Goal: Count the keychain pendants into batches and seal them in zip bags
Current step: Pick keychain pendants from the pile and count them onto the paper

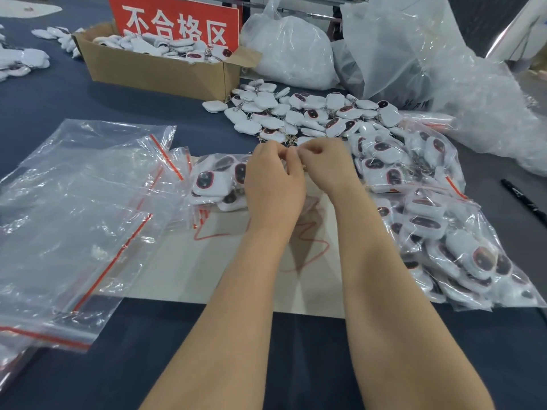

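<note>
Where your hands meet: far edge of the clear plastic zip bag (220, 202) holding white pendants (210, 180).
Left hand (273, 184): your fingers pinch that edge.
Right hand (325, 167): pinches it alongside.

The cardboard box (154, 72) was plain brown, and the sign (177, 22) behind it was red with white characters. In front of the box, the pendants (310, 113) were white with dark, red-rimmed ovals. The zip bags (74, 217) were clear with red seal stripes, and the table (88, 96) was dark blue.
</note>
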Demonstrator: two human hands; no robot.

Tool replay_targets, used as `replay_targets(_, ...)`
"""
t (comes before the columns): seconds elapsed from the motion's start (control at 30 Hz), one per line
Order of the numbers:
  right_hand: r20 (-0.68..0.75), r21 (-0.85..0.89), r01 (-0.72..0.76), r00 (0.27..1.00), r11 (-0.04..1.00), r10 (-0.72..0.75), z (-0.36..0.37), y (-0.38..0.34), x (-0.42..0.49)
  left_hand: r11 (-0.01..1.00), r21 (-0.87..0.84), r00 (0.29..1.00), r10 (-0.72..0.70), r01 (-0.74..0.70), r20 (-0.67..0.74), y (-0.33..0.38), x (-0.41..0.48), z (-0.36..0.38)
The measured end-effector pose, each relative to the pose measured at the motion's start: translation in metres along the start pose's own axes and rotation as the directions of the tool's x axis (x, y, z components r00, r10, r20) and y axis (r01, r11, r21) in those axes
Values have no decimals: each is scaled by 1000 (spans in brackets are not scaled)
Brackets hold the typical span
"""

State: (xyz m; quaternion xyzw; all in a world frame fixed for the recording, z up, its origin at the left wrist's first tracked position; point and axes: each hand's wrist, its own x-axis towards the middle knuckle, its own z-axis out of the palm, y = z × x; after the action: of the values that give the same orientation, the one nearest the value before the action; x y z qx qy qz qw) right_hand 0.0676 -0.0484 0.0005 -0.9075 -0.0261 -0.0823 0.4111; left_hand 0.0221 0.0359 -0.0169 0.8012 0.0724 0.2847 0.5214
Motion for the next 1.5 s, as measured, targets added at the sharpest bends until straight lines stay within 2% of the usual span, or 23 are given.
replay_targets(0.03, -131, -71, -52, 990, 996, 43, 3, 2, 4, 1000, 5, 1000, 1, -1, 2, 0, 0, 1)
replay_targets(0.07, -194, -153, -91, 979, 984, 61, 5, 5, 9, 1000, 7, 1000, 4, -4, 0, 0, 0, 1)
replay_targets(0.1, -177, -243, -103, 982, 965, 60, 9, 8, 15, 1000, 8, 1000, 6, -6, -3, 0, 0, 1)
replay_targets(0.2, 33, -469, -81, 993, 880, 109, 20, 9, 33, 1000, 4, 1000, 3, -3, -11, 0, 0, 1)
replay_targets(0.27, 99, -480, -119, 977, 869, 189, 27, 8, 39, 1000, 4, 1000, 3, -3, -4, -1, 0, 2)
replay_targets(0.47, 79, -442, -205, 961, 873, 266, 33, 8, 42, 1000, 3, 1000, -4, 4, 7, -1, -1, 2)
replay_targets(0.57, 17, -385, -236, 965, 892, 263, 33, 9, 39, 1000, 4, 1000, -7, 7, 6, -1, 0, 2)
replay_targets(0.63, -79, -365, -225, 974, 903, 211, 32, 11, 38, 1000, -1, 1000, -10, 10, 5, 0, 0, 1)
replay_targets(0.7, -201, -236, -169, 972, 957, 122, 29, 13, 37, 1000, -16, 1000, -15, 15, 7, 1, 0, 1)
replay_targets(0.77, -302, -24, -88, 950, 996, 77, 26, 13, 33, 999, -25, 1000, -21, 22, 11, 2, -1, 1)
replay_targets(0.87, -368, 285, -62, 915, 957, 168, 16, 9, 25, 1000, -12, 1000, -23, 23, 17, 2, -1, 1)
replay_targets(0.97, -250, 648, -100, 908, 755, 335, 6, 10, 18, 1000, -8, 1000, -21, 21, 22, 2, -1, 0)
replay_targets(1.07, -123, 802, -162, 897, 575, 424, 0, 16, 12, 1000, 0, 1000, -13, 13, 13, 1, -1, 1)
replay_targets(1.17, 41, 950, -174, 892, 258, 450, 1, 16, 3, 1000, -1, 1000, -4, 4, 4, 1, -1, 1)
replay_targets(1.27, 118, 986, -158, 896, 59, 428, 5, 16, -3, 1000, 5, 1000, -2, 2, 8, 1, -1, 2)
replay_targets(1.33, 120, 989, -143, 909, 28, 398, 7, 15, -4, 1000, 6, 1000, -5, 5, 12, 0, -2, 2)
replay_targets(1.5, 46, 974, -124, 928, 188, 369, 8, 12, -4, 1000, 11, 1000, -8, 8, 17, 0, -1, 2)
